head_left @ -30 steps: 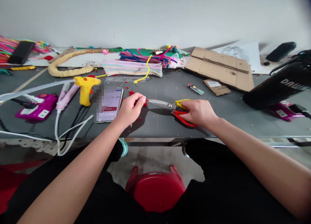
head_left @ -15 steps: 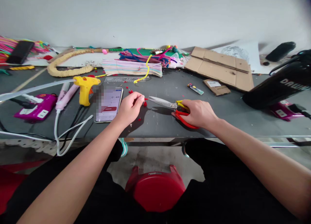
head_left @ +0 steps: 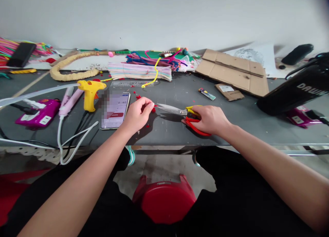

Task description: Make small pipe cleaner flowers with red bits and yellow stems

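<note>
My left hand is closed in a pinch over the table. A short red piece, perhaps pipe cleaner, sticks out from its fingertips toward the blades. My right hand grips a pair of scissors with yellow and red handles. The blades point left, close together, their tips by the red piece; whether they touch it I cannot tell. Small red scraps lie beneath and beside my left fingers. A lit phone lies just left of that hand, showing a timer.
On the left are a yellow glue gun, a purple power strip and loose cables. Pastel pipe cleaners lie at the back. Cardboard, a small packet and a black bottle are on the right.
Little differs: my left fingertips have shifted very slightly right, toward the scissor tips. The scissors have hardly moved.
</note>
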The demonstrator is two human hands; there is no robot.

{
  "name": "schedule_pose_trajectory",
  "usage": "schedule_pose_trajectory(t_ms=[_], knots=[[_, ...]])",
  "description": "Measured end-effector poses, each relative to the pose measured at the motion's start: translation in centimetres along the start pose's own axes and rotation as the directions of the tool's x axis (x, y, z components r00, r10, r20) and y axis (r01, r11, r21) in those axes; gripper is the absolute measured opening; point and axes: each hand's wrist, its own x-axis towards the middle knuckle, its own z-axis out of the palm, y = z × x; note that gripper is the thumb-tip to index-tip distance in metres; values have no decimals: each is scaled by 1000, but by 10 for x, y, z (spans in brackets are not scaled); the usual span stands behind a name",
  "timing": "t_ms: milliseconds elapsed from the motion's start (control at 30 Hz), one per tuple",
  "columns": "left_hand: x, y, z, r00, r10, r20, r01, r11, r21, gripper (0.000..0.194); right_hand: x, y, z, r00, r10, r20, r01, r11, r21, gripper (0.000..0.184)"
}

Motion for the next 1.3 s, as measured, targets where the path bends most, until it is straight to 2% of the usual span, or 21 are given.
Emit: schedule_pose_trajectory(t_ms=[567, 1300], knots=[[-1, 3, 0, 999, -23, 32, 24, 1000, -19, 26, 0, -2, -2, 999, 43, 31, -42, 999, -20, 55], [-1, 4, -1, 999, -22, 50, 24, 998, -51, 28, 1, 0, -2, 1000, 11, 28, -10, 1000, -17, 52]])
